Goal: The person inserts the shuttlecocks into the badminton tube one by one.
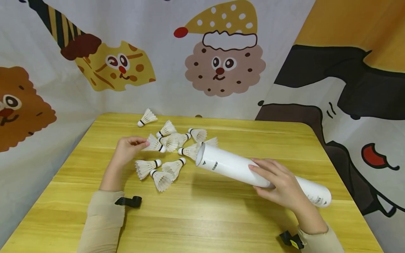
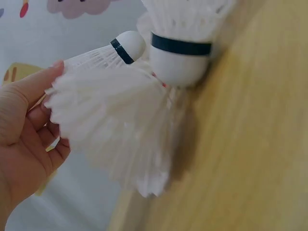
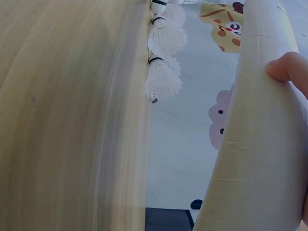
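Note:
My left hand (image 1: 128,149) pinches a white feather shuttlecock (image 1: 155,144) by the edge of its skirt, and the cork points right. In the left wrist view, thumb and fingers meet that skirt behind a nearer, blurred shuttlecock (image 2: 115,120). My right hand (image 1: 280,181) grips a long white tube (image 1: 232,165) around its middle. The tube slants over the table, its open end facing the shuttlecocks on the left. In the right wrist view, the thumb (image 3: 286,70) lies on the tube (image 3: 260,144).
Several shuttlecocks lie loosely grouped on the wooden table (image 1: 202,221), among them one at the far edge (image 1: 147,117) and one near the front (image 1: 162,180). A cartoon-printed curtain (image 1: 164,98) hangs behind the table. Black straps sit at both sleeves.

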`<move>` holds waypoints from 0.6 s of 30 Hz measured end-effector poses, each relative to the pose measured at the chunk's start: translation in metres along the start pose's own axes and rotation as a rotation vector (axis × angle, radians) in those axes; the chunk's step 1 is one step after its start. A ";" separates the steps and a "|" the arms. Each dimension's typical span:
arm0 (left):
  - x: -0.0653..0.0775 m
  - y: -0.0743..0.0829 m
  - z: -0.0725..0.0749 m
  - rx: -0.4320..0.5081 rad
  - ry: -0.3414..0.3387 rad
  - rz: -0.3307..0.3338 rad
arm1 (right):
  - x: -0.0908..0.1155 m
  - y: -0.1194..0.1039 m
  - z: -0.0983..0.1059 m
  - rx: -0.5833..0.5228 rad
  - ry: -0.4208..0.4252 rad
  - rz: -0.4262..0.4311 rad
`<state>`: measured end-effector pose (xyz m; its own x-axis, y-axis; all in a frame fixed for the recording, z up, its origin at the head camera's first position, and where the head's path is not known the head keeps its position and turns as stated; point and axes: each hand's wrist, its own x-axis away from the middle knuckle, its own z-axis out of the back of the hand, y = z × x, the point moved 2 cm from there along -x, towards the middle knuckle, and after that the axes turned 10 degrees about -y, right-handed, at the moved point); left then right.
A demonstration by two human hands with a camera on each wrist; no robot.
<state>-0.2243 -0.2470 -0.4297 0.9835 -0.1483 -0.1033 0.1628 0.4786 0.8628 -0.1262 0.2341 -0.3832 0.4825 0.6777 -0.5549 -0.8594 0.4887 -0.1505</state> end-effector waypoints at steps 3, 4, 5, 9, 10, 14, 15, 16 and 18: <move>0.001 0.008 0.001 0.019 0.010 -0.013 | 0.000 0.000 0.001 0.001 0.004 0.003; 0.001 0.011 0.001 0.026 0.013 -0.022 | 0.000 0.000 0.001 0.001 0.006 0.005; 0.002 0.015 0.001 0.033 0.017 -0.030 | 0.000 0.000 0.001 0.001 0.009 0.009; 0.009 0.040 0.001 0.040 0.027 -0.086 | -0.001 0.000 0.000 0.000 0.016 0.018; 0.011 0.047 0.000 0.046 0.031 -0.102 | -0.001 0.000 0.000 0.000 0.015 0.018; 0.019 0.073 -0.002 0.067 0.055 -0.160 | -0.001 0.000 0.000 0.002 0.013 0.015; 0.020 0.077 -0.003 0.075 0.062 -0.166 | -0.001 0.000 0.000 0.003 0.012 0.014; 0.021 0.081 -0.004 0.087 0.067 -0.180 | -0.001 0.000 0.000 0.002 0.012 0.015; 0.023 0.086 -0.006 0.118 0.076 -0.206 | -0.001 0.000 0.000 -0.001 0.013 0.015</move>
<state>-0.1876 -0.2040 -0.3604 0.9345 -0.1640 -0.3159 0.3541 0.3400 0.8712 -0.1260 0.2338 -0.3824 0.4674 0.6777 -0.5677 -0.8666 0.4780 -0.1430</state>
